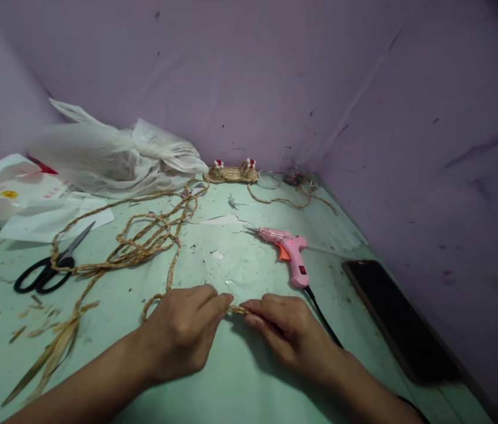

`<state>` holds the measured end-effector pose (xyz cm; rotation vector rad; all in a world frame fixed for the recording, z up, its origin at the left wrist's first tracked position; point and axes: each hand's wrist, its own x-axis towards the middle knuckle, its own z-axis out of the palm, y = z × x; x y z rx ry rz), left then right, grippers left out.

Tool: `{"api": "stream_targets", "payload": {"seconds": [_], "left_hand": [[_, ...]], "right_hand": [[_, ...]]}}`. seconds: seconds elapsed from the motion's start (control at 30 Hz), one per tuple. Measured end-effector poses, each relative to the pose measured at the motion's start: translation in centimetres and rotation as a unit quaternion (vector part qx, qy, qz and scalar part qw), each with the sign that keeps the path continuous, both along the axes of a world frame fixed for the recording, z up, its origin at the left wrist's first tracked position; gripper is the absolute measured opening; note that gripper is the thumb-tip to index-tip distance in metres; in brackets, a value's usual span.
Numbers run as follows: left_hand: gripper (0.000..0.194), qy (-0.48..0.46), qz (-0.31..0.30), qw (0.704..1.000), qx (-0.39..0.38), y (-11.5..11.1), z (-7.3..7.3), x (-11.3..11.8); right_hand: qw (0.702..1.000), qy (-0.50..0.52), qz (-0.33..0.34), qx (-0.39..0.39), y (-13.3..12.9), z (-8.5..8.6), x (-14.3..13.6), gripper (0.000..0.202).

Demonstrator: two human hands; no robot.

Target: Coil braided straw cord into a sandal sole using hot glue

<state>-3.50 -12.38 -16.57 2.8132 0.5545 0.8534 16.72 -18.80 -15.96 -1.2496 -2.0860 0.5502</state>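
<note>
A tan braided cord [236, 310] shows as a short piece between my two hands near the front of the table. My left hand [187, 330] is closed, pinching the cord between thumb and fingers. My right hand [284, 330] pinches the same cord a little to the right. Beyond my left hand the cord loops back and lies in a loose tangle, with a frayed fibre end [65, 338] at the left. A pink glue gun [290, 250] lies on its side past my right hand, nozzle to the left.
Black-handled scissors [56, 268] lie under a cord loop at left. White plastic bags [129, 156] sit at the back left. Woven items with red and white beads [233, 173] stand against the wall. A dark phone [401, 321] rests at right. Fibre scraps litter the green table [213, 388].
</note>
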Motion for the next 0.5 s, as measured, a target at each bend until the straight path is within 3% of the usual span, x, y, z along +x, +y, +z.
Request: {"api": "stream_targets", "payload": {"seconds": [0.13,0.33,0.5], "left_hand": [[0.018,0.0,0.002,1.0,-0.021,-0.1,0.2,0.2],[0.017,-0.023,0.009,1.0,0.01,-0.1,-0.3,0.2],[0.019,-0.03,0.043,0.999,0.012,0.1,-0.6,-0.3]], "right_hand": [[1.0,-0.001,-0.002,0.004,0.0,-0.4,-0.2,0.023],[0.999,-0.034,-0.017,-0.009,-0.2,-0.3,0.3,0.024],[0.997,-0.05,-0.038,0.042,0.1,0.1,1.9,0.029]]}}
